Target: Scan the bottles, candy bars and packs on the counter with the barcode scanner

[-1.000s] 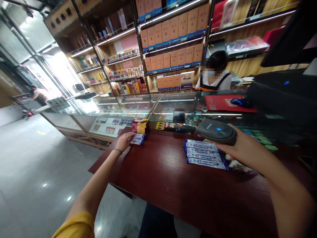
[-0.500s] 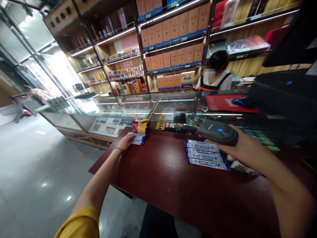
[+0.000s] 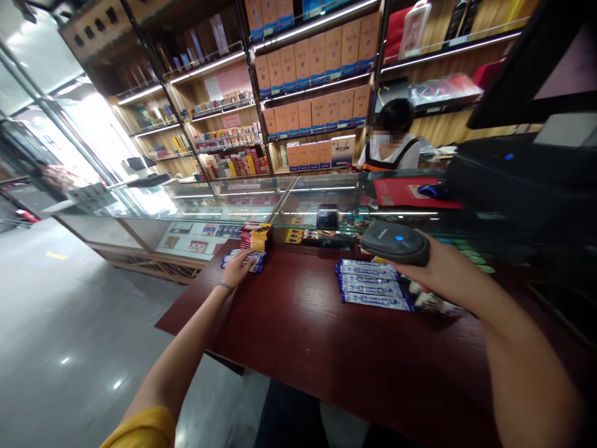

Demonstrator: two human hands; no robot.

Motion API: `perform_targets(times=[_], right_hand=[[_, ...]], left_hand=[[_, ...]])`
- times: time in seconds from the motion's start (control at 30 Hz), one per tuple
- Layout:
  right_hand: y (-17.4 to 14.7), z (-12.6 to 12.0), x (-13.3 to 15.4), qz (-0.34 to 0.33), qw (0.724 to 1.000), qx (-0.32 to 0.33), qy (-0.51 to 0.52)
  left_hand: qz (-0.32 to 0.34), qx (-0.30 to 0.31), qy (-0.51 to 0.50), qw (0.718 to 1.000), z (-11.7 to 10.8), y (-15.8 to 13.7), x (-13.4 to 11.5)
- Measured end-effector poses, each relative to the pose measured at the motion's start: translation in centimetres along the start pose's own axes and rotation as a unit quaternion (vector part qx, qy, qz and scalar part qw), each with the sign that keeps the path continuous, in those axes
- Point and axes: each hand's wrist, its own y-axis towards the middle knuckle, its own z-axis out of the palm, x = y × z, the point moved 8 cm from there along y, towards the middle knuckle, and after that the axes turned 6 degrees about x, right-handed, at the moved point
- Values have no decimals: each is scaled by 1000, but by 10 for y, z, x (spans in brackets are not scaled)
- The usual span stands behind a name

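Note:
My left hand (image 3: 237, 269) rests on several blue-and-white packets (image 3: 259, 262) at the table's far left edge. Its fingers look stretched out over them, and part of the packets is hidden underneath. Just behind stands a stack of red-and-yellow packs (image 3: 255, 236). My right hand (image 3: 436, 261) is wrapped round a dark barcode scanner (image 3: 394, 242) with a blue light, held above the table. Below and left of the scanner, several long blue-and-white packets (image 3: 373, 285) lie side by side in a row. The scanner's handle is mostly hidden by the hand.
The dark red wooden table (image 3: 280, 323) meets a glass display counter (image 3: 224, 205). A person (image 3: 396, 149) is behind the counter. A red mat (image 3: 396, 191) and a mouse (image 3: 433, 191) lie on the glass. Dark equipment (image 3: 513, 180) stands at the right. Some small crumpled items (image 3: 431, 303) lie near my right wrist.
The view has shifted a little, so the scene sits further left. My left hand has moved slightly right over its packets, which now show on both sides of it. The scanner stays in my right hand.

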Motion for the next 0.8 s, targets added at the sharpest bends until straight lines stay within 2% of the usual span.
perform_targets(times=[0.13,0.3,0.43,0.5,0.67,0.8], right_hand=[[-5,-9,2,2,999,31,-7],[-13,-27,-4,-4,1000,20,-8],[-22,-44,-6,-45,999,3,26],[-27,-53,-8,-37,999,-5,28],[-38,-64,-28,74,996,21,45],[-44,-70,-36,95,993,14,63]], left_hand=[[52,-27,-57,997,39,-4,-65],[103,14,-146,984,99,-1,-156],[137,59,-202,968,142,8,-217],[139,70,-212,965,159,13,-239],[178,110,-182,961,191,14,-281],[211,145,-112,960,204,1,-295]])
